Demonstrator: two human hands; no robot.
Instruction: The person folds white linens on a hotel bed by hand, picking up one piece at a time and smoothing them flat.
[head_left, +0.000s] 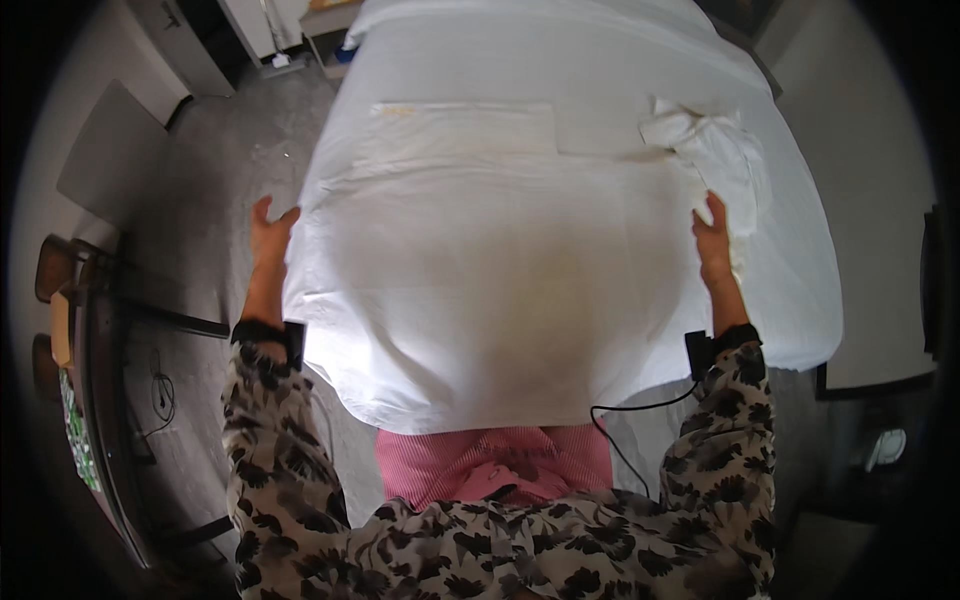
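Note:
A large white sheet (487, 247) covers the bed before me and hangs down at its near end, close to my pink apron. My left hand (274, 225) is at the sheet's left edge, thumb and fingers spread; no cloth shows between them. On the right, my right hand (711, 225) is over the sheet with its fingers apart, beside a crumpled white cloth (720, 157). Farther up the bed, at left of centre, lies a flat rectangular white cloth (465, 131) with a small yellowish mark. Wrinkles run across the sheet below it.
At the left stand a dark-edged table (112, 420) and wooden chairs (56, 270). A coiled cable (161, 397) lies on the grey floor near them. A black cable (637, 407) hangs from the device on my right wrist. A wall runs along the right.

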